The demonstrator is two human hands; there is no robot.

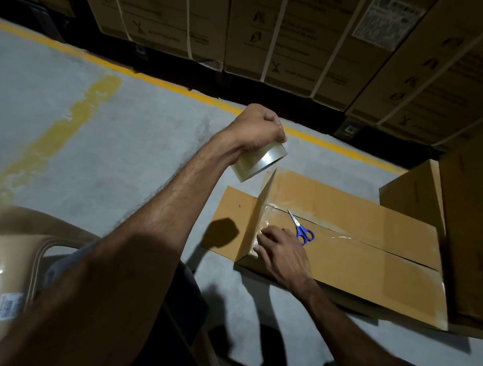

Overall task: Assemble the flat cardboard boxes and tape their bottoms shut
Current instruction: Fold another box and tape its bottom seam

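Note:
A long brown cardboard box lies on the concrete floor with its bottom seam facing up and clear tape running along the seam. One end flap lies flat on the floor at the left end. My left hand grips a roll of clear tape raised above that end, and a strip of tape stretches down to the box. My right hand presses the tape down near the box's left end with its fingers spread. Blue-handled scissors lie on the box just beyond my right fingers.
Strapped cartons are stacked along the back behind a yellow floor line. More brown boxes stand at the right, touching the long box. A beige plastic chair sits at the lower left.

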